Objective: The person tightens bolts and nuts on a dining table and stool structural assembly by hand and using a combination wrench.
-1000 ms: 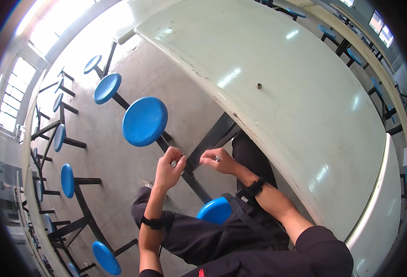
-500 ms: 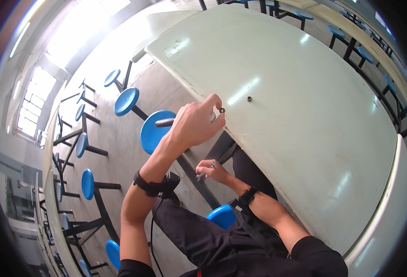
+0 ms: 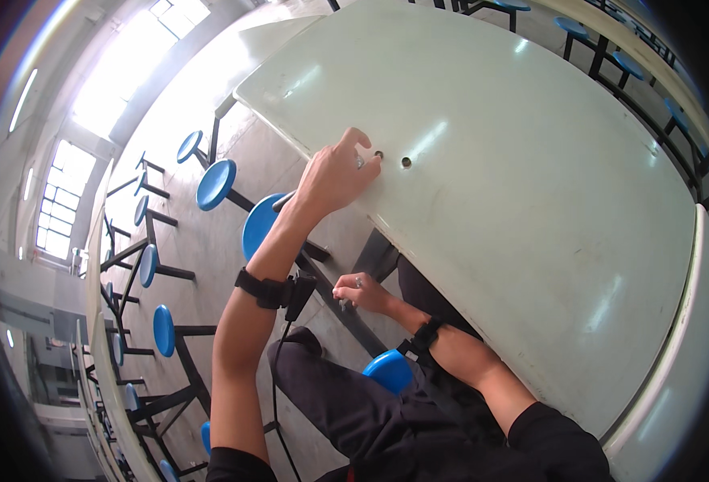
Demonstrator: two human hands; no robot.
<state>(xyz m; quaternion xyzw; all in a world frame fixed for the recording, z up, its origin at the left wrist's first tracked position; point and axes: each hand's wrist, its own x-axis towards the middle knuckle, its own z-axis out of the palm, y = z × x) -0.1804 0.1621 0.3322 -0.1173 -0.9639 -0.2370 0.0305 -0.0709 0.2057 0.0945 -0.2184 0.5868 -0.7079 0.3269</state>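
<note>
My left hand (image 3: 334,178) is over the table's near edge, with thumb and forefinger parted. At the thumb tip is a small dark metal nut (image 3: 379,154), apparently on the tabletop. A second nut (image 3: 406,162) stands just right of it. The curled fingers hold a tool crosswise; its dark rounded handle (image 3: 283,201) sticks out beside the wrist, and a silvery bit shows inside the palm. Its kind is hidden. Below the table edge, over my lap, my right hand (image 3: 362,292) is curled closed around a small grey metal piece (image 3: 344,304), too small to name.
The pale table (image 3: 523,209) has its long edge beside my legs. Blue round stools (image 3: 216,185) on dark frames line the left, with another stool (image 3: 389,372) by my lap. A black cable (image 3: 275,402) hangs from the strapped device (image 3: 278,291) on my left forearm.
The nut pinched in my left fingers is now beside the second nut, and the thumb and forefinger have parted. My left hand has moved away over the tabletop; the right stays low.
</note>
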